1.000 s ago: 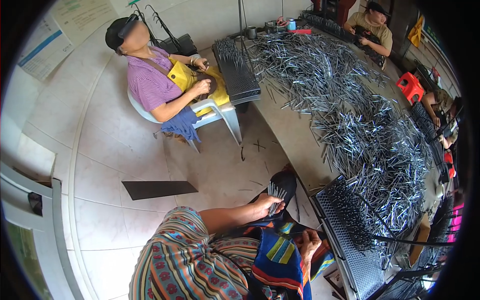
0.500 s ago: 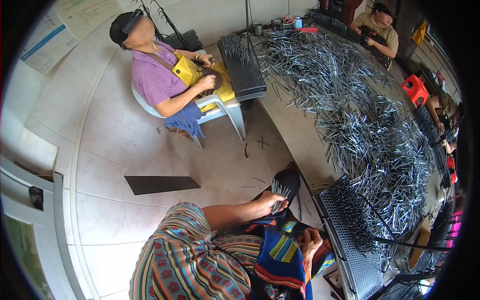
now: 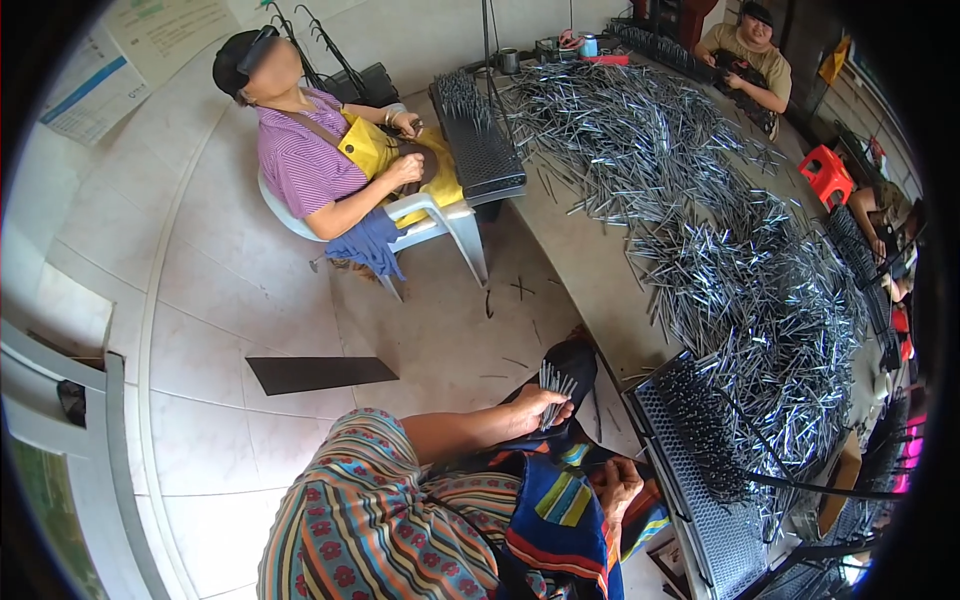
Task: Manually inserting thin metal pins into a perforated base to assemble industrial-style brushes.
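A bundle of thin grey metal rods (image 3: 556, 379) stands nearly upright in my left hand (image 3: 532, 408), which is closed round its lower part above my lap. To the right, my right hand (image 3: 621, 488) has its fingers curled together over the dark blue cloth (image 3: 567, 497) with coloured stripes on my lap. Whatever those fingers pinch, if anything, is too small or hidden to make out. Close beside the right hand is a black perforated tray (image 3: 735, 548) at the table edge, its far part filled with upright rods.
A large heap of loose metal rods (image 3: 740, 260) covers much of the table (image 3: 600, 270). At the far left of it, a person in a striped shirt (image 3: 310, 150) sits by another perforated tray (image 3: 490, 172). A dark flat panel (image 3: 322, 373) shows on the floor. A red stool (image 3: 826, 177) is at the far right.
The whole view shifts slightly left. The person at the far right has turned their head this way. My hands keep nearly the same place and grip.
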`<state>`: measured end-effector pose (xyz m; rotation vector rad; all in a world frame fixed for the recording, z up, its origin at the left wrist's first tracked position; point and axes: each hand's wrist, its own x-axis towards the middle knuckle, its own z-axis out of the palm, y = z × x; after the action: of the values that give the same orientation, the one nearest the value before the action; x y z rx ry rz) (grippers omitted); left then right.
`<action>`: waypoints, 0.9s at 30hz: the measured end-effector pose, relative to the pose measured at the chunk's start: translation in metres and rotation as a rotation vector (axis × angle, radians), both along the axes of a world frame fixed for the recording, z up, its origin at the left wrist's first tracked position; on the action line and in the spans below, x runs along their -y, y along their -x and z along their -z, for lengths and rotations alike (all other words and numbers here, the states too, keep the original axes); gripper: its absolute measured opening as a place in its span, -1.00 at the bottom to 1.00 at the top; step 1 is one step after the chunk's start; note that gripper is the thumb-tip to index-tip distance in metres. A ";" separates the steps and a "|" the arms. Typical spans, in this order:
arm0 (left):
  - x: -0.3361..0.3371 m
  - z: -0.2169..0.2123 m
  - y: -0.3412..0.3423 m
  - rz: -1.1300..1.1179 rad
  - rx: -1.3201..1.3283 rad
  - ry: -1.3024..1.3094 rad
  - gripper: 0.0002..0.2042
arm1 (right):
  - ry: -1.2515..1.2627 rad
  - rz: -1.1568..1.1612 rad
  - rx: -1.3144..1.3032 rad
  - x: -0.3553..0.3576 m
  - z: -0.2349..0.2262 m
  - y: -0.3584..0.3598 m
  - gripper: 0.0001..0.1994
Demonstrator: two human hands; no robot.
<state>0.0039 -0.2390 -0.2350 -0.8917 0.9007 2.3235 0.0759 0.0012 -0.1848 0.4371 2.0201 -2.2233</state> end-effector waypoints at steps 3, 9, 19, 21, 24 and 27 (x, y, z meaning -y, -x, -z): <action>0.001 -0.001 -0.001 -0.007 0.002 0.001 -0.86 | 0.003 0.016 -0.012 -0.001 0.000 0.000 -0.97; -0.001 -0.016 0.004 -0.004 0.018 0.048 -0.87 | 0.005 0.013 -0.007 -0.002 -0.001 0.005 -0.97; 0.024 -0.008 0.003 0.110 -0.027 0.036 -0.83 | -0.177 -0.120 0.030 0.005 -0.003 0.006 -0.83; 0.015 -0.009 0.011 0.169 -0.033 0.007 -0.85 | -0.175 -0.053 0.031 -0.004 0.000 0.000 -0.83; 0.008 -0.009 0.011 0.218 -0.040 0.049 -0.88 | -0.144 0.004 0.011 -0.008 -0.002 -0.004 -0.84; 0.010 -0.021 0.012 0.162 0.025 0.042 -0.91 | -0.254 -0.019 -0.067 -0.011 0.000 0.000 -0.85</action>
<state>-0.0078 -0.2486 -0.2145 -0.8300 0.9772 2.1585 0.0757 0.0121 -0.1846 0.3681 2.3423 -2.0021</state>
